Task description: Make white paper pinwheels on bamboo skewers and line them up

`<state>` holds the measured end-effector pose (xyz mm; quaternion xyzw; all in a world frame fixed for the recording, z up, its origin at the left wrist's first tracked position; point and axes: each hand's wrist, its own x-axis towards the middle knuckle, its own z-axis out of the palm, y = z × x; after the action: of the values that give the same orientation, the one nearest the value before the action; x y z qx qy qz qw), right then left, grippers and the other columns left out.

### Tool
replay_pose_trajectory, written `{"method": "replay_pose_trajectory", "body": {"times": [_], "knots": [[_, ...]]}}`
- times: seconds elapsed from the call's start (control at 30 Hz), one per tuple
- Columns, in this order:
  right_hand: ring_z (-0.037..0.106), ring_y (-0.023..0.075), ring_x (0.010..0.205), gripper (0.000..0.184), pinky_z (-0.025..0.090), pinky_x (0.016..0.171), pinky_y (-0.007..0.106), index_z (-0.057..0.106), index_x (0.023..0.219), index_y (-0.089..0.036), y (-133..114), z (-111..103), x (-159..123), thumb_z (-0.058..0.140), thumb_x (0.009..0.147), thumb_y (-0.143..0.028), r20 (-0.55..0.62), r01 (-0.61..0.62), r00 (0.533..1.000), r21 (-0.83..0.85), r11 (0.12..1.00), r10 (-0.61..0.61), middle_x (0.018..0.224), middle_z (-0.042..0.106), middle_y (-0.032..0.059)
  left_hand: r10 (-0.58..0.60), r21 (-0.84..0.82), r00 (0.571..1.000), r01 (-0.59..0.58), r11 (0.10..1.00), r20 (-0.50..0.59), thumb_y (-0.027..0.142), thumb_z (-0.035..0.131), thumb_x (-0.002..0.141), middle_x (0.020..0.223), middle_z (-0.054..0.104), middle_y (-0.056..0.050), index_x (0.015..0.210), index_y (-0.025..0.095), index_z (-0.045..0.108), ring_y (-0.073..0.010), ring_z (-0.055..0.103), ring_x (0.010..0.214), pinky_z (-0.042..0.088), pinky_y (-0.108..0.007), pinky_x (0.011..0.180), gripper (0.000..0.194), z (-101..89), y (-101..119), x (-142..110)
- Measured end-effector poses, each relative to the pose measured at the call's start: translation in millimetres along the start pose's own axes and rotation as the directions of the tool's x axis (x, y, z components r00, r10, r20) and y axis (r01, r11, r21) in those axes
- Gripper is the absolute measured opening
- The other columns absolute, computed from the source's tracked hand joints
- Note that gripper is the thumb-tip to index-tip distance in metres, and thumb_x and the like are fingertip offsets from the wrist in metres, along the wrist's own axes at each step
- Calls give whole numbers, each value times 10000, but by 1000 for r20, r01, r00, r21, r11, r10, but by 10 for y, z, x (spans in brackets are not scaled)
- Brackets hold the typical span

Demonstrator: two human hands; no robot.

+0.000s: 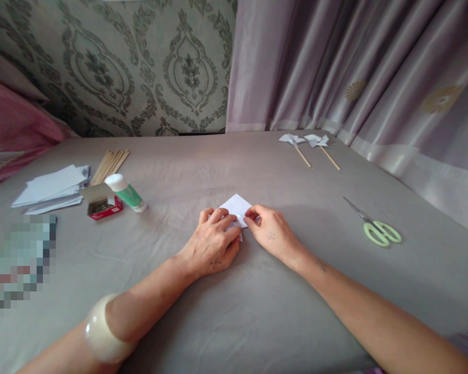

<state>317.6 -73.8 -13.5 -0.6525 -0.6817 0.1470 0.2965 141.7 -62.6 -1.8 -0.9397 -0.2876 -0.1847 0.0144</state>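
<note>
A small white sheet of paper (236, 202) lies on the grey cloth between my hands, one pointed corner turned away from me. My left hand (214, 241) rests over its left part with bent fingers, pressing and gripping it. At the right edge, the thumb and fingertips of my right hand (271, 228) pinch the paper. A small flap or point of it shows below my left fingers. My fingers hide much of the sheet, so its folds or cuts cannot be made out fully.
Scissors (382, 233) with pale green handles lie at right. Two paper pinwheels on sticks (316, 141) are at the back right. At left are a glue stick (128, 195), an opened red box (105, 208) of small metal pieces, wooden sticks (111, 165) and stacked paper (54, 187).
</note>
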Motion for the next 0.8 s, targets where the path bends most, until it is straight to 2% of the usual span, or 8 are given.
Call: {"method": "replay_pose_trajectory", "body": {"times": [0.57,0.8], "knots": [[634,165,719,104,447,704,274,669,858,-181,-35,-4,33,578,814,-157,38,-40,999,21,999,40,805,711,49,-1,7,1000,1,1000,1,254,487,869,1021,679,-72,942,198,677,-258,519,1033,328,-448,896,211,3,4,5],[628,159,770,143,441,727,265,682,870,-195,-22,-10,37,553,828,-151,66,34,997,11,999,-35,849,700,43,0,4,1000,0,1000,-3,253,495,860,1017,680,-76,970,192,657,-256,521,1024,327,-455,901,205,11,-1,2]]}}
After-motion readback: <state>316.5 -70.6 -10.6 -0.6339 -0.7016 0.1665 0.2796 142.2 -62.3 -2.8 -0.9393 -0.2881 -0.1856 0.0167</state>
